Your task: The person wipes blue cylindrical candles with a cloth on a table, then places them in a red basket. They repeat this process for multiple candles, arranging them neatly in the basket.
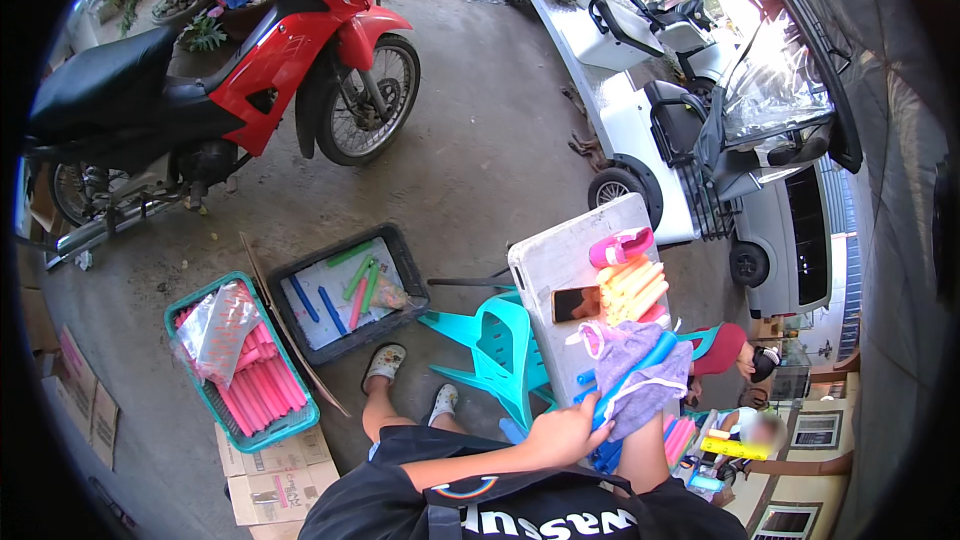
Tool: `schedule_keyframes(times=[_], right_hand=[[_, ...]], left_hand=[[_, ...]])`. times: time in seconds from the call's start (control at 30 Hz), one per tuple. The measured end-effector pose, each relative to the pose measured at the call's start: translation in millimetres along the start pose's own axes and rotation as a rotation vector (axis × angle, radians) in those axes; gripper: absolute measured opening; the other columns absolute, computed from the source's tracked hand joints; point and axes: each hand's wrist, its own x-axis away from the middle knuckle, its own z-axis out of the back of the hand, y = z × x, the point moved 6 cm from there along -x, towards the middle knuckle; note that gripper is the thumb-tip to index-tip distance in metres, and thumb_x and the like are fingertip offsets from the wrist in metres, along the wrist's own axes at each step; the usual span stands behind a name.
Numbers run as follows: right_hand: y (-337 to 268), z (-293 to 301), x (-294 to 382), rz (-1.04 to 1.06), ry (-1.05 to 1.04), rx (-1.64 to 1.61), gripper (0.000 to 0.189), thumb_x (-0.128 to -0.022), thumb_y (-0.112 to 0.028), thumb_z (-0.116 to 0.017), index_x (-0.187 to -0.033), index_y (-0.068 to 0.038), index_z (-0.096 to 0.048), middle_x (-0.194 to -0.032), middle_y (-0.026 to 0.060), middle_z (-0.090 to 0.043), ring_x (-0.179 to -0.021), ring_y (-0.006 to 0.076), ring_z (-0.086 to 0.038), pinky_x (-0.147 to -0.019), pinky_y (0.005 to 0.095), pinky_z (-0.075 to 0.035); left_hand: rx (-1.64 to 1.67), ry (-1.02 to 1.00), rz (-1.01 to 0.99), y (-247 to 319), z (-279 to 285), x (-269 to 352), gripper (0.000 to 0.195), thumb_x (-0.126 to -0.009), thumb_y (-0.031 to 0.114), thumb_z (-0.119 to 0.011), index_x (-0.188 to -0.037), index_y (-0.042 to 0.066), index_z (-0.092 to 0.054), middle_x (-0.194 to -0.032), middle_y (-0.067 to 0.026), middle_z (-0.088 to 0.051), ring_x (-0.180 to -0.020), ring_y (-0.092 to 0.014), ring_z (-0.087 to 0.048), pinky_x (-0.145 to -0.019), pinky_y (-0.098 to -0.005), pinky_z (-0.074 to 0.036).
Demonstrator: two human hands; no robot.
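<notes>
My left hand (564, 431) is closed around the lower end of a long blue stick (634, 379), which looks like a candle. A purple cloth (651, 390) with pale edging wraps around the stick's upper part. My right hand is hidden under the cloth; only its forearm shows, so its grip cannot be made out. Beyond the cloth, on a worn white table (544, 262), lie a stack of pale orange sticks (632, 289), a pink roll or holder (621, 247) and a smartphone (575, 304). More blue sticks (606, 457) and pink sticks (679, 439) lie beside my forearm.
A teal plastic chair (502, 349) stands left of the table. A black tray (349, 345) holds green, blue and pink sticks; a green basket (309, 416) holds pink ones and plastic bags. Cardboard boxes (281, 472), a red motorcycle (277, 52), white carts (637, 120) and other people are around.
</notes>
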Motion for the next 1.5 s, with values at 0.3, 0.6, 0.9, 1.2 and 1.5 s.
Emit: schedule_keyframes(times=[0.3,0.6,0.9,1.2,1.5], right_hand=[[-5,-22,14,0.042,-0.021,0.023,0.015,-0.089,-0.023,-0.045,-0.091,-0.01,-0.053,-0.075,0.004,-0.054,-0.074,0.0162,-0.054,-0.064,0.0289,-0.044],[45,-35,37,-0.048,-0.31,0.063,0.011,-0.092,-0.021,-0.045,-0.089,-0.011,-0.048,-0.076,0.0013,-0.048,-0.07,0.0122,-0.05,-0.062,0.0281,-0.044],[38,-14,-15,-0.203,-0.264,-0.353,0.025,-0.094,-0.03,-0.039,-0.097,-0.007,-0.047,-0.089,0.0053,-0.05,-0.08,0.0162,-0.051,-0.071,0.0323,-0.045],[19,-12,-39,-0.276,-0.268,-0.537,0.044,-0.096,-0.042,-0.033,-0.108,-0.003,-0.049,-0.102,0.0112,-0.054,-0.093,0.0227,-0.055,-0.083,0.0369,-0.046],[-12,-27,-31,-0.379,-0.185,-0.775,0.07,-0.094,-0.057,-0.026,-0.126,0.001,-0.046,-0.117,0.0186,-0.056,-0.109,0.033,-0.054,-0.097,0.0445,-0.042]], left_hand=[[-0.005,0.329,-0.073,2,33,10,0.052,-0.092,0.032,-0.045,-0.129,-0.002,-0.037,-0.067,-0.0183,-0.062,-0.055,-0.033,-0.061,-0.049,-0.0414,-0.049],[-0.295,0.661,-0.122,-10,52,12,0.055,-0.087,0.027,-0.054,-0.132,-0.002,-0.039,-0.062,-0.0093,-0.057,-0.054,-0.024,-0.058,-0.05,-0.036,-0.045],[-0.457,0.52,-0.197,4,45,15,0.057,-0.087,0.032,-0.055,-0.139,0.017,-0.038,-0.062,-0.0048,-0.054,-0.053,-0.02,-0.056,-0.049,-0.0322,-0.042],[0.803,-0.001,0.011,-22,29,3,0.044,-0.099,0.037,-0.031,-0.137,0.015,-0.032,-0.056,-0.0043,-0.045,-0.047,-0.017,-0.048,-0.052,-0.0294,-0.042],[1.947,-0.574,0.109,-24,10,-4,0.031,-0.1,0.036,-0.028,-0.092,0.013,-0.047,-0.054,0.0011,-0.041,-0.045,-0.008,-0.034,-0.058,-0.0265,-0.037]])
